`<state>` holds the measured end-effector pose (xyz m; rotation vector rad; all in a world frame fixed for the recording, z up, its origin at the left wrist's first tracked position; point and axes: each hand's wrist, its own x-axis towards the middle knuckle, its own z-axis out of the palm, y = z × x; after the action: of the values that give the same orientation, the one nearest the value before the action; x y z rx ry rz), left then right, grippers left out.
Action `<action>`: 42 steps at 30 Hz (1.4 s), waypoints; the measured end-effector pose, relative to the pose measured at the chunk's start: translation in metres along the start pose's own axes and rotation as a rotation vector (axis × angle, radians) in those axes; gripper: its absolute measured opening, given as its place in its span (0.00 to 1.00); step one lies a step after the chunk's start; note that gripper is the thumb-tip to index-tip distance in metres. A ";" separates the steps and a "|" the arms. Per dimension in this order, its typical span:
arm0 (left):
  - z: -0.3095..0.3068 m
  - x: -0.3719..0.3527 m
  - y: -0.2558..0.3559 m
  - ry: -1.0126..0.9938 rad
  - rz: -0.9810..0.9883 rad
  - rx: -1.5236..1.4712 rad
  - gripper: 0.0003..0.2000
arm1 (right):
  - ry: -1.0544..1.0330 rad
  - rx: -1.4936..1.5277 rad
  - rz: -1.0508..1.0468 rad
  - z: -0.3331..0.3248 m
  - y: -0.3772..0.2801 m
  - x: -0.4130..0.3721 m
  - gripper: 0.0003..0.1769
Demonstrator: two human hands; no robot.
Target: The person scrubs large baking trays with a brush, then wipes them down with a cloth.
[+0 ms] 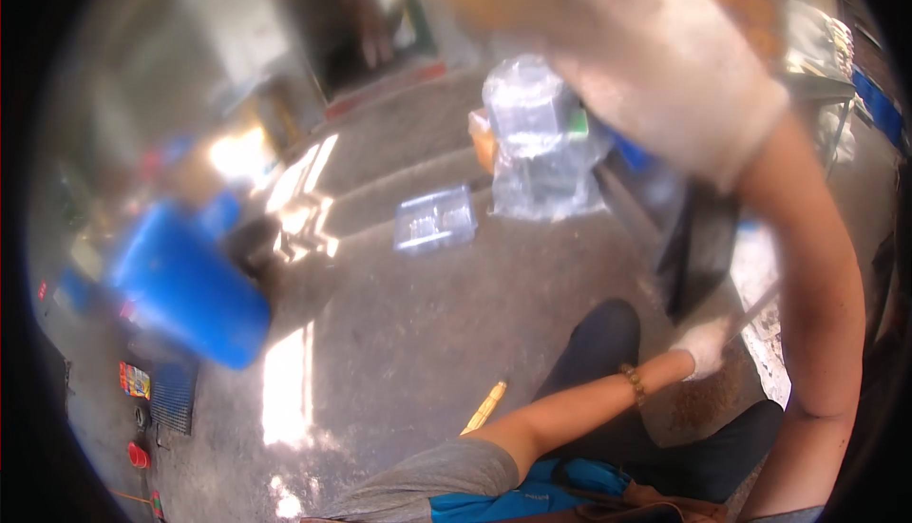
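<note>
My right hand [655, 57], in a dirty white glove, is raised large and close to the camera. Motion blur smears its fingers, so what they hold, if anything, does not show. My left hand [705, 347], also in a white glove, is low near my knees, its fingers closed around the end of a thin grey rod [756, 312] that slants up to the right. Beyond it are a dark, blurred angular piece [701, 247] and a pale white surface [760, 271], partly behind my right forearm.
A clear bundle of plastic wrap [546, 143] sits ahead on the concrete floor [380, 333], with a clear plastic tray [435, 219] beside it. A blue barrel [195, 285] is at left. A yellow-handled tool [485, 407] lies by my leg.
</note>
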<state>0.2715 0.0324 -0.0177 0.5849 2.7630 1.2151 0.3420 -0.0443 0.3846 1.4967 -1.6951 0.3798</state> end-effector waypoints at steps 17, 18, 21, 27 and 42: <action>-0.057 -0.007 0.024 -0.078 0.085 -0.062 0.27 | 1.135 0.282 1.624 0.043 0.099 -0.530 0.39; -0.054 -0.002 0.021 -0.064 0.090 -0.067 0.26 | 1.068 0.126 1.784 0.051 0.093 -0.571 0.39; -0.055 0.008 0.024 -0.055 0.120 -0.081 0.25 | 0.835 -0.038 1.929 0.096 0.067 -0.692 0.34; -0.019 0.050 -0.011 -0.026 0.189 -0.100 0.28 | 0.718 0.137 1.833 0.179 0.026 -0.640 0.28; -0.048 0.016 0.013 0.049 0.043 -0.034 0.27 | 0.707 0.511 1.579 0.199 0.031 -0.513 0.28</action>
<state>0.2508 0.0128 0.0266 0.6235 2.7778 1.2995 0.2146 0.1729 -0.1062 -0.1351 -1.8354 1.9543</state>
